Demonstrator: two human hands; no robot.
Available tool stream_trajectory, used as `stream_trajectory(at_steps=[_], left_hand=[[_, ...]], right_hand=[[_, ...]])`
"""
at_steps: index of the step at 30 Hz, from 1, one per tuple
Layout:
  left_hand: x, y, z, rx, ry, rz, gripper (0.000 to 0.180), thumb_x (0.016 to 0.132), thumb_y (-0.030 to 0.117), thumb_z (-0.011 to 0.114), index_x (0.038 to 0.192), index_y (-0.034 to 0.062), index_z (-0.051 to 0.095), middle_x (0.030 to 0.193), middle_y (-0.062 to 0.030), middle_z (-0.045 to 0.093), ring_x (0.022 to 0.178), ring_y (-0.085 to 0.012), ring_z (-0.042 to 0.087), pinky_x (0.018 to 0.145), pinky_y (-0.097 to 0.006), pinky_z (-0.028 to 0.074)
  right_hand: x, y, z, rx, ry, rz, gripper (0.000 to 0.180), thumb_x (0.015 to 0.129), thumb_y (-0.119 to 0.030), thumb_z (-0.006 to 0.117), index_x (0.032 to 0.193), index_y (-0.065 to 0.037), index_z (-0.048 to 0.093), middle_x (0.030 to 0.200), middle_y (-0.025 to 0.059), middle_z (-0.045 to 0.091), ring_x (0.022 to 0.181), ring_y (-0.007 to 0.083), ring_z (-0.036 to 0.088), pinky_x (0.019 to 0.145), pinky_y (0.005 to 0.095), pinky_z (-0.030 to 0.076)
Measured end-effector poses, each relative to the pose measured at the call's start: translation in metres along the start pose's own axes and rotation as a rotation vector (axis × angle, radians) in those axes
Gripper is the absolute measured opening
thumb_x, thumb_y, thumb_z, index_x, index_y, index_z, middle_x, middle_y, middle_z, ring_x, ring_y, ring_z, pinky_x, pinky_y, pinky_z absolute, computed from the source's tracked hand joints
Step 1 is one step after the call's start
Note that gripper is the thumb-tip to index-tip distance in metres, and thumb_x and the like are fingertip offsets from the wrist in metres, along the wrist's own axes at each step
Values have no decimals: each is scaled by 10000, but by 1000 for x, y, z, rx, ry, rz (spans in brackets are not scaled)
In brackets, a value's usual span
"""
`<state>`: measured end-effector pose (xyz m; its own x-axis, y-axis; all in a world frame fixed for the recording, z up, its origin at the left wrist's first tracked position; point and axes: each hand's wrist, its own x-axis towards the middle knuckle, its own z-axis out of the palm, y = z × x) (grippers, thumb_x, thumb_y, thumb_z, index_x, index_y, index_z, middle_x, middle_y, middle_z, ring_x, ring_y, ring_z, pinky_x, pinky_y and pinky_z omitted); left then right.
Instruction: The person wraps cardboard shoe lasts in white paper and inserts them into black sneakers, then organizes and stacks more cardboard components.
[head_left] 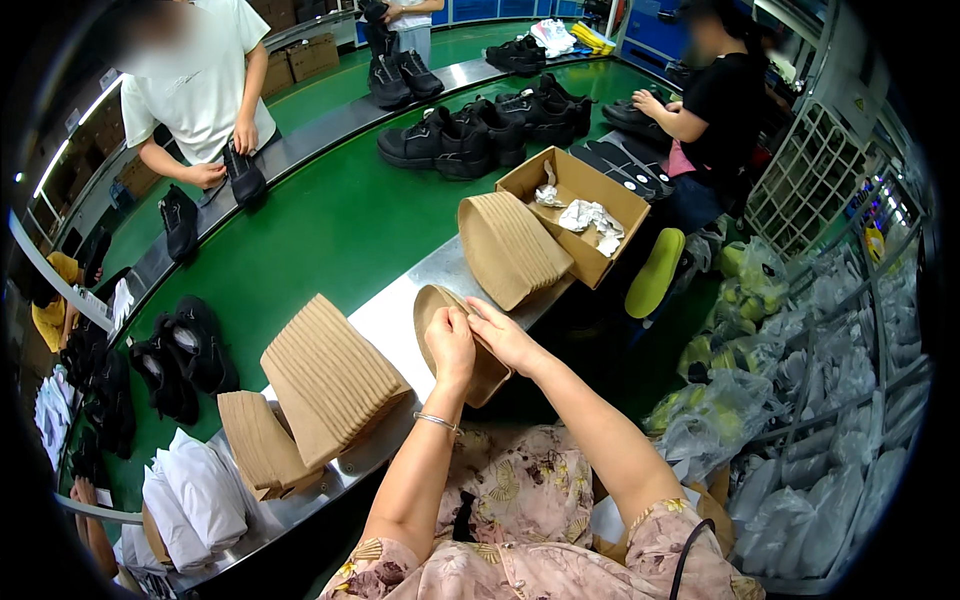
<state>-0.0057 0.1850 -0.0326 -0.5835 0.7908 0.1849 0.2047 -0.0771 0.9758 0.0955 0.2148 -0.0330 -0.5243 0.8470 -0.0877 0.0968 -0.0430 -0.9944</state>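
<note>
One curved brown card piece [488,372] is at the near edge of the metal tabletop [385,312], between two stacks; whether it rests there or is raised, I cannot tell. The left hand [452,345] is curled tight, grasping it. The right hand [500,335] lies along its other side with fingers fairly straight; how firmly it grips is not clear. The step in hand looks like bending or parting this single piece between the hands. The next move seems to call for even, gentle pressure, since the card looks thin and could crease.

Just to the right stands a ribbed stack of similar pieces [512,250], close beside an open box [622,212] with crumpled white paper [592,222] inside. To the left are a larger stack [332,378] and a smaller stack [258,440], then white bundles [195,500]. These stacks hem in the hands on both sides, so a wide sweep might knock one over. Beyond runs a green belt [310,235] with black shoes [435,143] on it. Across it, a person in a white shirt [205,85] handles a dark shoe [242,175].
</note>
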Motion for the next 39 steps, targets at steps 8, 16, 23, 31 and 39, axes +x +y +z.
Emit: stream_trajectory(at_steps=[8,16,23,31,39], left_hand=[[-4,9,-6,148,134,83,279,902,146,457,702,-36,523,594,-160,541,537,-258,507,527,-377,401],[3,38,-10,149,226,415,193,926,86,444,761,-15,450,626,-119,440,543,-200,401,521,-348,359],[15,76,-68,-372,110,115,245,974,209,430,935,-7,540,813,-18,555,742,-81,489,644,-243,424],[-6,88,-92,-792,-49,-180,176,945,123,443,931,13,580,905,-49,627,835,-116,593,772,-250,491],[-118,85,-51,-652,-422,-503,175,952,162,450,943,22,556,819,-15,597,704,-59,554,621,-166,439]], right_hand=[[-2,-28,9,-267,4,-79,495,941,-268,407,1346,11,345,1357,197,414,1268,290,386,1031,323,304],[6,-18,-4,-506,289,61,514,918,-338,358,1332,-34,355,1121,312,530,1087,419,498,897,453,404],[21,-44,12,-885,381,-40,539,916,-395,384,1379,-133,304,1027,260,533,968,414,538,836,478,426],[-32,-69,-2,-425,671,-474,327,908,-185,501,1164,19,486,977,164,602,889,344,585,810,403,457],[-210,-24,13,-141,384,-206,934,799,-421,655,1402,46,116,1402,242,202,1318,329,230,1080,379,216]])
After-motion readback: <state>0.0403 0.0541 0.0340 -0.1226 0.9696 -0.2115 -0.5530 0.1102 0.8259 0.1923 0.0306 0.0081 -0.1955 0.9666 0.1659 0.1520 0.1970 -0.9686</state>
